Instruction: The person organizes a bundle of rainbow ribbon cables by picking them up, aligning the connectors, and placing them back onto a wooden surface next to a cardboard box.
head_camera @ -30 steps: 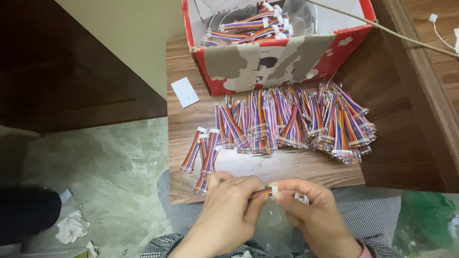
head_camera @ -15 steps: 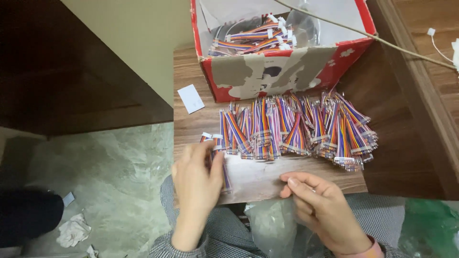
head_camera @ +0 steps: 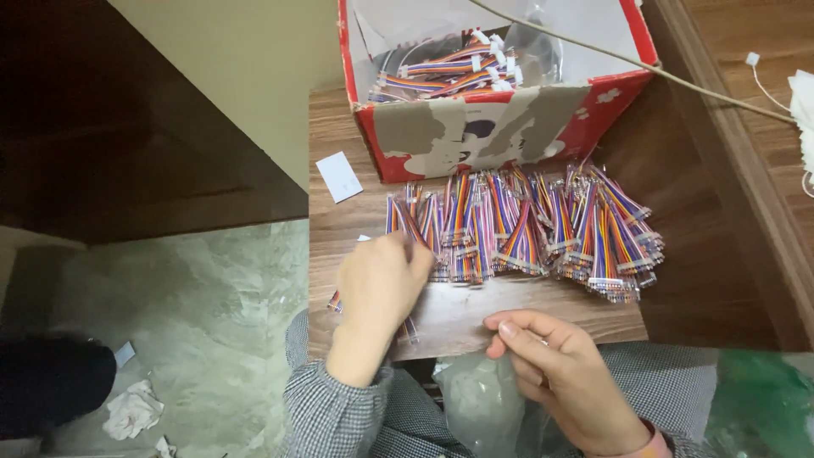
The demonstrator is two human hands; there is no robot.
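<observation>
1. Lying under the left hand [head_camera: 379,284] was a bundle of rainbow ribbon cables [head_camera: 410,326], at the left end of the wooden table [head_camera: 543,309]; only its ends showed, one at the hand's left edge and one below the palm.
2. Compared with a second earlier, when both hands met over a connector at the table's near edge, the hands had parted: the left had gone up and left onto the bundle, and the right had dropped back toward the lap.
3. The left hand was palm down, knuckles toward the camera, fingers curled over the cables; whether they were clamped on them or merely resting could not be told.
4. The right hand [head_camera: 555,373] sat at the table's near edge, fingers bent loosely with the index fingertip forward, resting on a clear plastic bag [head_camera: 479,403] in the lap; a firm grasp was not visible.
5. The visible ends suggested the bundle's long axis ran diagonally, from lower right to upper left.
6. Just right of the left hand, a row of similar cable bundles [head_camera: 543,225] fanned across the table, wires mostly running away from the person.
7. Behind them stood a red cardboard box [head_camera: 500,127] holding more cables, and a white paper slip [head_camera: 338,176] lay left of it.
</observation>
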